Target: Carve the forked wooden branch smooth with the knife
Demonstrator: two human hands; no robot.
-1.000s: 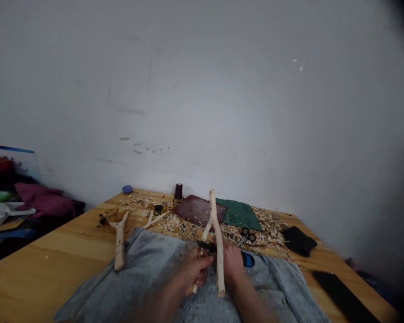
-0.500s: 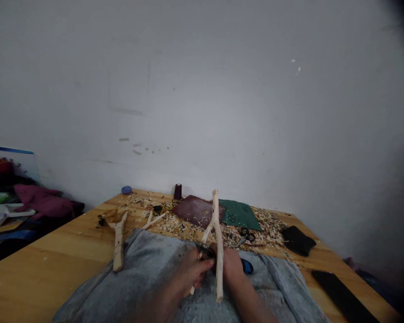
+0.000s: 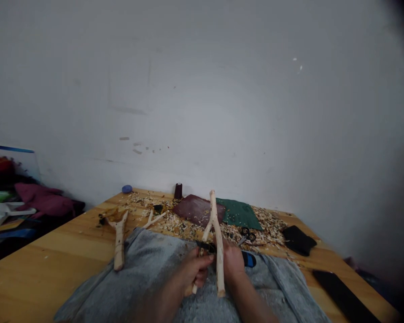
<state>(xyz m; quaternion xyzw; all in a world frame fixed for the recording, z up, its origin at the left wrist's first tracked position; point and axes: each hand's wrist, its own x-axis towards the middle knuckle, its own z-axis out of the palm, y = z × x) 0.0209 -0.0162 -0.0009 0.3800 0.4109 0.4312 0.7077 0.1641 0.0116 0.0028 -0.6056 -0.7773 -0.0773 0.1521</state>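
My left hand [image 3: 195, 269] is closed around the shorter prong of a peeled, Y-shaped forked stick [image 3: 218, 251], whose single stem points away from me. Behind the longer prong, my right hand [image 3: 232, 260] grips a knife [image 3: 249, 259]; its black-and-blue handle end sticks out to the right. The dark blade lies across the short prong just above my left thumb. Part of the blade and my right fingers are hidden by the stick. Both hands are over a grey cloth [image 3: 148, 269].
On the wooden table [image 3: 30, 264] lie a carved forked stick [image 3: 119, 244], a smaller fork [image 3: 151, 220], scissors [image 3: 246, 235], maroon [image 3: 195, 210] and green sheets [image 3: 240, 214], a thread spool [image 3: 178, 191], black fabric [image 3: 299, 240] and a black flat object [image 3: 343, 294]. Wood shavings [image 3: 269, 226] are scattered around.
The forked stick's far end has tilted slightly left, its near end slightly right. The right hand and knife handle have shifted a little right. Both hands keep their grip.
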